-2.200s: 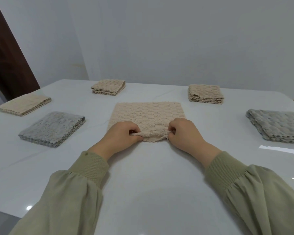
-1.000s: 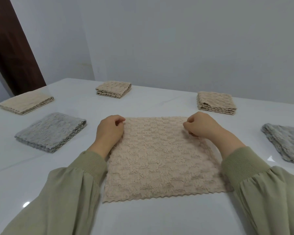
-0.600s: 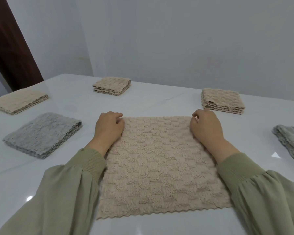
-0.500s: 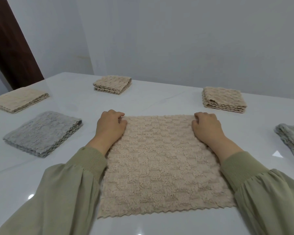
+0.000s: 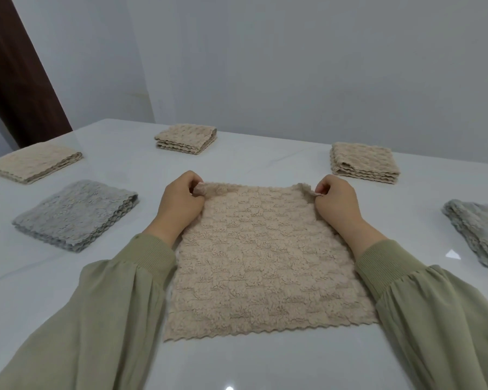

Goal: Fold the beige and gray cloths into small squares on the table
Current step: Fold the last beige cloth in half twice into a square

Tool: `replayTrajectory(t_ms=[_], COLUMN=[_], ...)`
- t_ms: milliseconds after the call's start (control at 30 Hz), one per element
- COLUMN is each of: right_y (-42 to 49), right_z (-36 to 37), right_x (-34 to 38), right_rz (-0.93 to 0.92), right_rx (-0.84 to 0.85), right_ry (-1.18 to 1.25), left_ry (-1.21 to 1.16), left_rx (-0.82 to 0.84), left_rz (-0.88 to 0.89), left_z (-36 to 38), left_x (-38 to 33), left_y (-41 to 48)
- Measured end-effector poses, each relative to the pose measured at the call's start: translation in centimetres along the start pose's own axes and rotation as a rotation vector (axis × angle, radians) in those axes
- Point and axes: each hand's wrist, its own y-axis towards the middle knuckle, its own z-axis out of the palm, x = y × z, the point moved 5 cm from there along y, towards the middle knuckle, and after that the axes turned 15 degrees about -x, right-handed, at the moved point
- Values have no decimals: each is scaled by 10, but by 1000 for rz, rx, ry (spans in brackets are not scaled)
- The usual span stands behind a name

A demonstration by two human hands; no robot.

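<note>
Head view: an open beige cloth [image 5: 265, 263] lies flat on the white worktop [image 5: 265, 364], directly before the person. The left hand [image 5: 179, 205] pinches its far-left corner and the right hand [image 5: 335, 206] pinches its far-right corner, both corners slightly raised. If one hand travels faster, the fold would likely land skewed. A weak pinch could drop a corner. Count: one open beige cloth, three folded beige cloths [image 5: 186, 139] farther back, two folded gray cloths [image 5: 74, 215], one on each side.
</note>
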Motion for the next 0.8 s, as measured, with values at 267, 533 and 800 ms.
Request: replayTrajectory(t_ms=[267, 533, 800], right_y=[-9, -20, -21], right_z=[-32, -54, -67], right_x=[2, -4, 13], right_rz=[51, 276, 212], right_rx=[-168, 85, -103], right_ry=[238, 445, 738], left_ry=[96, -529, -793], left_rx=[-206, -99, 20], left_rz=[184, -395, -208], left_z=[-22, -35, -42], left_x=[-13, -18, -37], left_y=[-15, -41, -35])
